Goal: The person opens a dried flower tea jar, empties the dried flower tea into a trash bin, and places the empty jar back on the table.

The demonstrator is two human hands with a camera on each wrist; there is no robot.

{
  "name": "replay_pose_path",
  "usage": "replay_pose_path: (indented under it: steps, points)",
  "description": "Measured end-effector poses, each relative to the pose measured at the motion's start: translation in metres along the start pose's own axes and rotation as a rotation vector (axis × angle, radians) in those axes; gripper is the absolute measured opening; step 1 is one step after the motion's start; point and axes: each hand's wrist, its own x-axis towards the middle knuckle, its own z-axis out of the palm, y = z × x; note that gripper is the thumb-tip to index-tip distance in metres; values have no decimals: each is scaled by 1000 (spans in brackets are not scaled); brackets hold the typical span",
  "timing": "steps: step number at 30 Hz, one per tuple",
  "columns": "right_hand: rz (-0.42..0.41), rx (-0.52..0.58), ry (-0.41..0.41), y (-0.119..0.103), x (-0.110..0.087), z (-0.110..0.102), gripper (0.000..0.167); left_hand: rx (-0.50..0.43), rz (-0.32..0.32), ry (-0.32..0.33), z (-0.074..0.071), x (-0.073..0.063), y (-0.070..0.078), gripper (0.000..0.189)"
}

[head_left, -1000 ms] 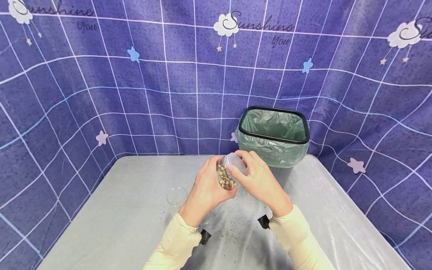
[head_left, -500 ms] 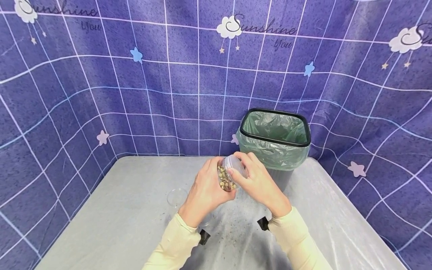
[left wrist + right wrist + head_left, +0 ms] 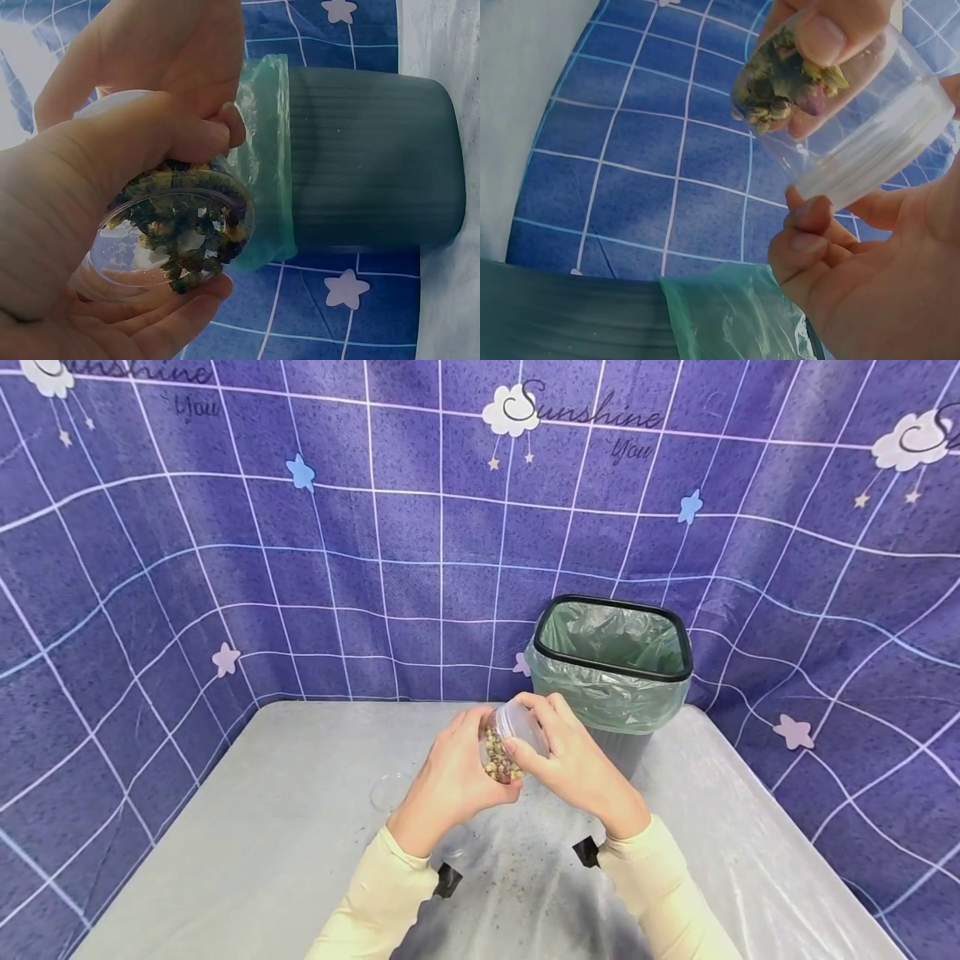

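Purple gridded cloth (image 3: 375, 585) all round, grey bench (image 3: 300, 768) below, crumbs (image 3: 502, 883) on its near part. Jar (image 3: 497, 756) is held up over the bench, between the two hands, tilted, with its lid (image 3: 527, 728) toward the right and the lined bin (image 3: 615, 702) just past it. Left hand (image 3: 457, 777) grips the body, fingers and thumb curled round; right hand (image 3: 577, 764) grips the lid by its edge. Step looks like working the lid; cannot tell whether on or off. To do it well: hold the body steady, don't squeeze hard since the clear wall looks thin, and turn the lid square to the rim so it doesn't bind. Nearer upright would be safer, as the dried buds (image 3: 180, 225) could spill if the lid slips. Clear disc (image 3: 389, 792) on the bench beside the left wrist; another clear piece (image 3: 453, 841) near it, hard to make out.
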Motion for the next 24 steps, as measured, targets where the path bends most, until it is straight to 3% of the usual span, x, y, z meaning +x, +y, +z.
replay_pose_path:
  steps: [12,19,24]
  points:
    - [-23,7,-68,4,0,-8,57,-5,-9,-28,0,2,-2,86]
    - [-77,7,-69,5,0,-10,59,0,-11,-36,-1,2,-3,87]
    - [-63,17,-88,4,-2,-11,62,-7,-1,-43,-2,2,-4,86]
